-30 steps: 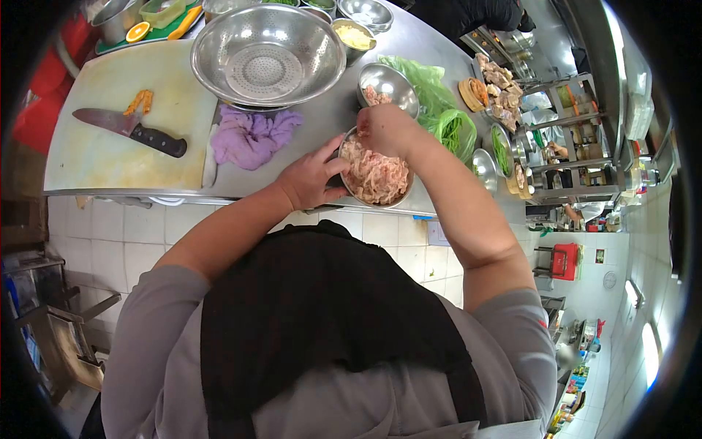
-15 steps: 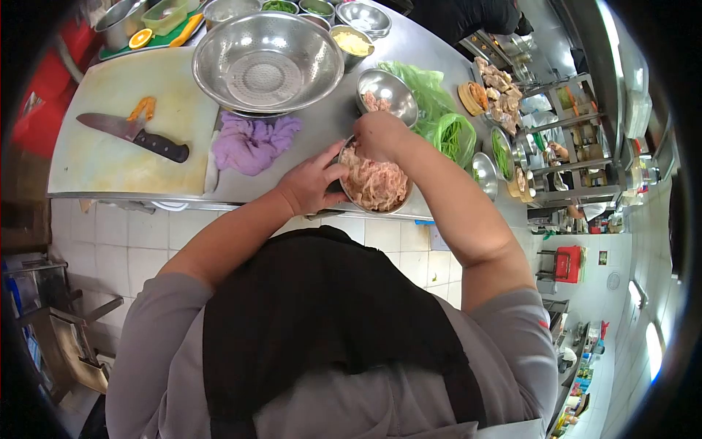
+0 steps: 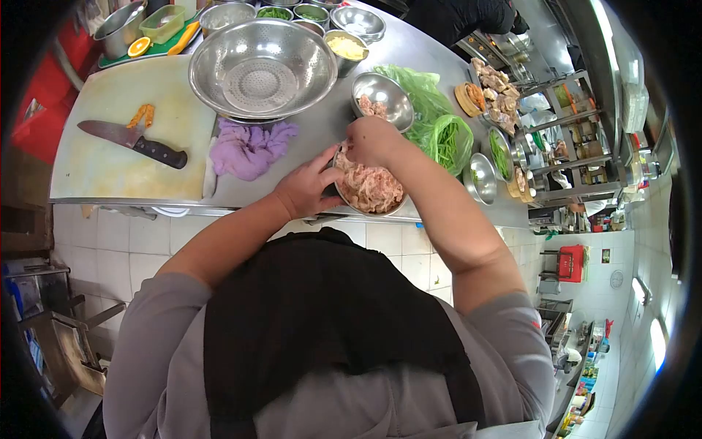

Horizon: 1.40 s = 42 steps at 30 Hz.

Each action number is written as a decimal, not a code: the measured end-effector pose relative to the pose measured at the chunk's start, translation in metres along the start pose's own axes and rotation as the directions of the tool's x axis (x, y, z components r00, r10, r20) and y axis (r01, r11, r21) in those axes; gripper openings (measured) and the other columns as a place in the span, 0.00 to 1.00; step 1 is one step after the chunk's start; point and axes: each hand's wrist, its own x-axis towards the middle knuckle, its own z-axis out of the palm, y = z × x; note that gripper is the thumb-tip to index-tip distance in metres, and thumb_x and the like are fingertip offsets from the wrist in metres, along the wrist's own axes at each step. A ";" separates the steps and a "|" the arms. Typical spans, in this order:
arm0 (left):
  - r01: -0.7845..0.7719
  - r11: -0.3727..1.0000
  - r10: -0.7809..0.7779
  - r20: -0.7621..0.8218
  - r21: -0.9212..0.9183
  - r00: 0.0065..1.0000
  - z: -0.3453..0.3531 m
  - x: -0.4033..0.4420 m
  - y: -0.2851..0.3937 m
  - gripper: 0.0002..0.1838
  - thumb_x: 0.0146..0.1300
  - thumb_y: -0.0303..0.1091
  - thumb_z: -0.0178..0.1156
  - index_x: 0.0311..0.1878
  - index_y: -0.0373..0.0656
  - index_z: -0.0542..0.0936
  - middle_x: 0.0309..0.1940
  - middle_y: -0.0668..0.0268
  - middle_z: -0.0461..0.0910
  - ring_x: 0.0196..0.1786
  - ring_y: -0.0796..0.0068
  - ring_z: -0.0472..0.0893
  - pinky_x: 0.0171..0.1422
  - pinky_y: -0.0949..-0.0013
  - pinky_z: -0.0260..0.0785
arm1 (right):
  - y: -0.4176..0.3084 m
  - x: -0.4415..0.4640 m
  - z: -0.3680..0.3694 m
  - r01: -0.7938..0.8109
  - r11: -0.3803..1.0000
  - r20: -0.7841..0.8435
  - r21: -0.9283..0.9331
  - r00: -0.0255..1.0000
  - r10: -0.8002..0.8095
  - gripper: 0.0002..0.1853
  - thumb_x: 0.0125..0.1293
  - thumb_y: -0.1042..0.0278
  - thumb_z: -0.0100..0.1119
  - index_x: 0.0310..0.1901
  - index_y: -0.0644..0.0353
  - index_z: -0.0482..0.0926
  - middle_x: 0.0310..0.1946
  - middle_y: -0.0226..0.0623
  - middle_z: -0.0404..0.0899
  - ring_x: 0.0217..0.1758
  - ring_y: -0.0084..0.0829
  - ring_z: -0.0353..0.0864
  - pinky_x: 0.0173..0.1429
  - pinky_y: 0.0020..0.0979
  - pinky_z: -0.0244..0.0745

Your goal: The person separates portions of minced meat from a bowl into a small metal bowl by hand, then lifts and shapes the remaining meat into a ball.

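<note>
A metal bowl (image 3: 388,214) heaped with raw, pale pink sliced meat (image 3: 371,189) sits near the counter's front edge. My left hand (image 3: 306,189) grips the left side of its rim, thumb and fingers apart around it. Over the back of the bowl, my right hand (image 3: 374,140) is closed, its fingers curled down at the meat; their tips are hidden. Just behind it, a second metal bowl (image 3: 397,102) tilts slightly and holds a small clump of meat (image 3: 372,107).
On the left lies a cutting board (image 3: 95,172) with a knife (image 3: 135,143). A purple cloth (image 3: 248,146) lies by a large colander (image 3: 263,80). To the right are a green bag (image 3: 447,143) of greens and a small bowl (image 3: 481,179). Another person (image 3: 468,18) stands across the counter.
My right hand has shifted slightly left at the back of the meat bowl. My left hand still holds the rim. The whole view has moved a little.
</note>
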 end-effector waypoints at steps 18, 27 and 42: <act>0.034 0.999 -0.034 0.020 0.001 0.999 -0.003 0.002 0.003 0.29 0.53 0.46 0.78 0.55 0.51 0.76 0.76 0.45 0.62 0.61 0.41 0.81 0.64 0.51 0.77 | 0.048 -0.034 0.003 0.080 0.872 -0.111 0.482 0.993 -0.030 0.16 0.57 0.66 0.70 0.46 0.64 0.86 0.40 0.46 0.87 0.43 0.41 0.87 0.50 0.38 0.82; 0.036 0.999 -0.036 -0.011 0.005 0.999 -0.004 -0.001 0.005 0.28 0.54 0.44 0.78 0.55 0.53 0.76 0.75 0.43 0.62 0.62 0.40 0.79 0.64 0.50 0.76 | -0.021 -0.018 0.005 0.019 1.000 -0.066 0.013 0.998 -0.018 0.20 0.58 0.56 0.68 0.47 0.60 0.88 0.46 0.50 0.87 0.54 0.48 0.86 0.58 0.44 0.81; 0.029 0.999 -0.029 0.026 -0.016 0.999 -0.002 0.000 0.002 0.26 0.55 0.45 0.77 0.54 0.53 0.77 0.75 0.48 0.62 0.61 0.42 0.79 0.65 0.49 0.75 | -0.031 -0.011 -0.007 0.144 0.975 0.155 -0.167 0.981 -0.118 0.15 0.56 0.65 0.72 0.46 0.58 0.88 0.41 0.47 0.88 0.48 0.49 0.88 0.53 0.46 0.82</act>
